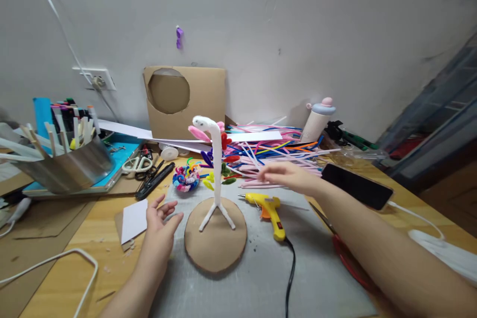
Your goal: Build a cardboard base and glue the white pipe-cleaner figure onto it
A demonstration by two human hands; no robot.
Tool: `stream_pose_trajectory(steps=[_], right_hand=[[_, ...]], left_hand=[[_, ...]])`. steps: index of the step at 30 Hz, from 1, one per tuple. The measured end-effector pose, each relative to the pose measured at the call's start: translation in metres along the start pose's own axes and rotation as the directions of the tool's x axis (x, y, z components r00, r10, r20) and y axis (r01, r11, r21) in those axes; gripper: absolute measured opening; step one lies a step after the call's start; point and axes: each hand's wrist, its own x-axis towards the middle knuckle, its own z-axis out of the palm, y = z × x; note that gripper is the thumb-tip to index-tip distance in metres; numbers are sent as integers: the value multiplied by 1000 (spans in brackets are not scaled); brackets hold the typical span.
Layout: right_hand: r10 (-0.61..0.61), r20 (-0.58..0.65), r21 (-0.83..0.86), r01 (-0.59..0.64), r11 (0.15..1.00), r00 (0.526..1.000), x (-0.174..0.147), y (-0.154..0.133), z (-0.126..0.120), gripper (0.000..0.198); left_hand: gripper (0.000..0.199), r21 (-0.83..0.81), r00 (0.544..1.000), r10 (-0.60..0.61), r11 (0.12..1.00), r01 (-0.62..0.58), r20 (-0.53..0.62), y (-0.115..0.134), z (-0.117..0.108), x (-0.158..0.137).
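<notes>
A white stand (217,169) with a bent top and forked foot rises from a round cardboard base (216,253). Pink, red, purple, yellow and green loops show around it, whether attached or behind I cannot tell. Left of the base, my left hand (162,216) is open, fingers curved and apart, holding nothing. My right hand (288,177) reaches over the near edge of the pile of pipe cleaners (272,151), its fingers stretched forward; I cannot tell whether it touches them. Below it lies a yellow hot glue gun (266,206), nozzle pointing left.
A metal holder (74,166) full of sticks stands at the left, near white-handled scissors (137,164). Cut cardboard (206,99) leans on the wall. A bottle (316,121) and phone (356,186) are right. The glue gun's black cord (291,278) runs toward me. Red-handled pliers (348,261) lie under my right forearm.
</notes>
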Motion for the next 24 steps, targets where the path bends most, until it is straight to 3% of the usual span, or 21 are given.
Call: stream_pose_trajectory(steps=[3, 8, 12, 18, 24], right_hand=[[136, -92, -123, -146, 982, 986, 24, 9, 5, 24], [226, -172, -270, -266, 925, 959, 58, 27, 25, 47], [176, -105, -348, -202, 916, 979, 78, 46, 15, 25], [35, -43, -474, -51, 879, 998, 95, 74, -21, 32], [-49, -15, -515, 34, 857, 999, 77, 73, -19, 43]], left_hand=[[76, -5, 1000, -24, 1000, 24, -1, 1, 1, -1], [79, -27, 999, -48, 999, 48, 0, -2, 2, 0], [79, -56, 998, -55, 997, 56, 27, -10, 1, 2], [86, -94, 988, -140, 985, 147, 71, -24, -3, 11], [79, -109, 990, -137, 985, 136, -6, -35, -4, 21]])
